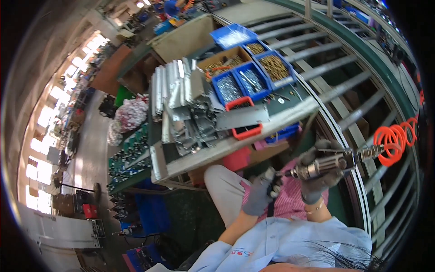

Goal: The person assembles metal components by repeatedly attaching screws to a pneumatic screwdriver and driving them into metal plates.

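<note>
In front of my lap, my right hand (pixel 318 183), in a grey glove, is wrapped around a silver pneumatic screwdriver (pixel 321 166). The tool lies nearly level, its bit end toward the left and its air fitting on the right. An orange coiled air hose (pixel 389 141) runs from that fitting to the right edge. My left hand (pixel 260 194), also gloved in grey, is closed near the bit end. Its fingertips pinch something small and dark at the tip, too small to name.
Beyond my knees is a workbench (pixel 283 120) with stacked metal profiles (pixel 174 86), a flat metal plate (pixel 242 119) on red-handled containers, and blue bins of screws (pixel 273 68). A roller conveyor (pixel 358 113) runs along the right. Green circuit boards (pixel 131 156) lie at the left.
</note>
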`<state>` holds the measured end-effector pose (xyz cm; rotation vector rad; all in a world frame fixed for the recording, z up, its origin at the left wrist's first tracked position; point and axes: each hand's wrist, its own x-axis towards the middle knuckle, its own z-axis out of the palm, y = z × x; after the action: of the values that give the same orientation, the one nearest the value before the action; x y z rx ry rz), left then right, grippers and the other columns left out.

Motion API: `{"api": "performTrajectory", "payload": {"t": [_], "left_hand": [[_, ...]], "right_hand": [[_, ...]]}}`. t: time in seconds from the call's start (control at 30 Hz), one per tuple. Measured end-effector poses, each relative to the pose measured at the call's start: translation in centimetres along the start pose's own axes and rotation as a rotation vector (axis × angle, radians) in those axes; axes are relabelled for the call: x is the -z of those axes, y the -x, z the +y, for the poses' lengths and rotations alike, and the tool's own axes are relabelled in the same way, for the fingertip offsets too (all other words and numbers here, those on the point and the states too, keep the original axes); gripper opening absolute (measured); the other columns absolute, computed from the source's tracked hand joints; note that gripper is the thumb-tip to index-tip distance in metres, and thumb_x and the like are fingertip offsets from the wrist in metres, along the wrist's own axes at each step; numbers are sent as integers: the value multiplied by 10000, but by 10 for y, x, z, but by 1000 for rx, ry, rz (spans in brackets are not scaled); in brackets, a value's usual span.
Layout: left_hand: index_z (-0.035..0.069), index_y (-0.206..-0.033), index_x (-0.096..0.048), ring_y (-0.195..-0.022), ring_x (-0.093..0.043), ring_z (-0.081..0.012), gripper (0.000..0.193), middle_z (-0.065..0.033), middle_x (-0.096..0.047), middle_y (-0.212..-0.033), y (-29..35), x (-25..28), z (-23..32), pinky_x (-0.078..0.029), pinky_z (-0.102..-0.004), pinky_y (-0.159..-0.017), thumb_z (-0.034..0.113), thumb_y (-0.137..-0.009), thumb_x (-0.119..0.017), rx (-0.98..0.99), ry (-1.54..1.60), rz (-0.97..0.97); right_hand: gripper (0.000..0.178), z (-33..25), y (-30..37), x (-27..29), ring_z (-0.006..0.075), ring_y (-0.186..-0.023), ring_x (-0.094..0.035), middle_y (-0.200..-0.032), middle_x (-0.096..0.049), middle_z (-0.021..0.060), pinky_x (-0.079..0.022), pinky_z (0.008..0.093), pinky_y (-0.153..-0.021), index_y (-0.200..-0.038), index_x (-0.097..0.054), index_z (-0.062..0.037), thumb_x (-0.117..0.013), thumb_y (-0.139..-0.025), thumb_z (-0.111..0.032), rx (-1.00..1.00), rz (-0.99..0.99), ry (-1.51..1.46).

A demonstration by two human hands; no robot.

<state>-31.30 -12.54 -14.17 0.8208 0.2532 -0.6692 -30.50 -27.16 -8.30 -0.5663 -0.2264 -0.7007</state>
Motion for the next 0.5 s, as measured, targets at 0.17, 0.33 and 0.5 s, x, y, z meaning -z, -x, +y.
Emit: {"api": "performTrajectory", "payload": {"t": [0.17, 0.33, 0.5], "left_hand": [[38, -931, -590, -543, -545, -76, 512, -54, -600, -727, -23, 4, 27, -398, -175, -410, 544, -877, -528, -49, -12, -53], [51, -976, -603, -597, -569, -105, 555, -71, -628, -776, -52, -13, 54, -425, -200, -439, 581, -888, -467, -62, 139, -194], [7, -1055, -613, -682, -591, -164, 540, -100, -630, -833, -89, 1, 100, -450, -222, -493, 504, -918, -452, -176, 95, -64]], "right_hand": [[611, 23, -26, -8, 251, -786, -629, -1182, -560, 113, -528, 367, -605, -1289, -449, -140, -619, -823, -496, 105, -190, -126], [717, 51, -68, -21, 238, -794, -619, -1116, -572, 107, -533, 394, -643, -1290, -404, -145, -582, -786, -622, 144, -184, -120], [401, 85, -116, -34, 155, -542, -569, -685, -577, 111, -461, 261, -473, -1059, -489, -25, -490, -919, -400, 167, -190, 265]]}}
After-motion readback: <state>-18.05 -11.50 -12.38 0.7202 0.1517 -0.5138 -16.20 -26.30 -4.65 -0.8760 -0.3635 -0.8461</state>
